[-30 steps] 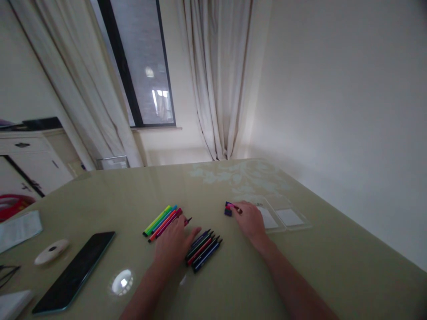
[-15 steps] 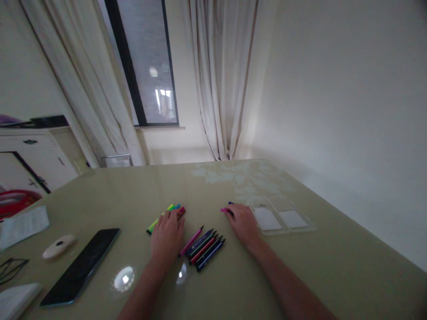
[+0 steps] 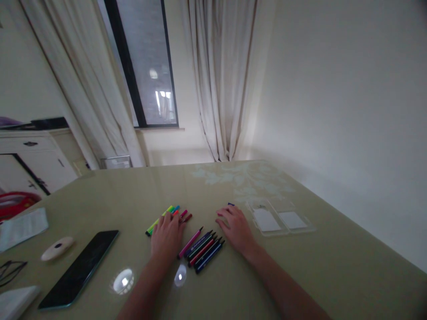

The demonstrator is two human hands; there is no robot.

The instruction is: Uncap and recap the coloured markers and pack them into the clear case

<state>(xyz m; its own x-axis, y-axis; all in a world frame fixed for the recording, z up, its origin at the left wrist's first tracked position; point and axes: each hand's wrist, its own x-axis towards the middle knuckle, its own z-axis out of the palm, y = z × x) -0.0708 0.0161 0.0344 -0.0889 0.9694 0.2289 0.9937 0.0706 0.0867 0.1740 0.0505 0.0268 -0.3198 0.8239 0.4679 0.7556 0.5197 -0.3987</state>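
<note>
My left hand (image 3: 167, 235) lies over a group of markers, its fingers resting on them and the thumb apart. A yellow-green marker (image 3: 158, 221) sticks out to its left, and an orange tip (image 3: 175, 213) shows by the fingertips. A dark red marker (image 3: 187, 218) lies just right of the fingers; the hand hides much of the group. Between my hands lie a magenta marker (image 3: 190, 243) and several dark-barrelled markers (image 3: 205, 251), side by side and slanted. My right hand (image 3: 236, 229) is open above the table, fingers apart. A dark blue thing (image 3: 231, 204) shows partly behind it.
An unfolded clear plastic case (image 3: 282, 222) with white cards lies right of my right hand. On the left are a black phone-like slab (image 3: 80, 269), a white oval object (image 3: 57, 249), a paper sheet (image 3: 23, 229) and a dark cord (image 3: 11, 271). A wall (image 3: 350, 133) borders the table's right side.
My right hand has spread its fingers, and the pink thing at its fingertips no longer shows. By my left hand, the dark red marker has shifted right and a magenta end now shows beside it.
</note>
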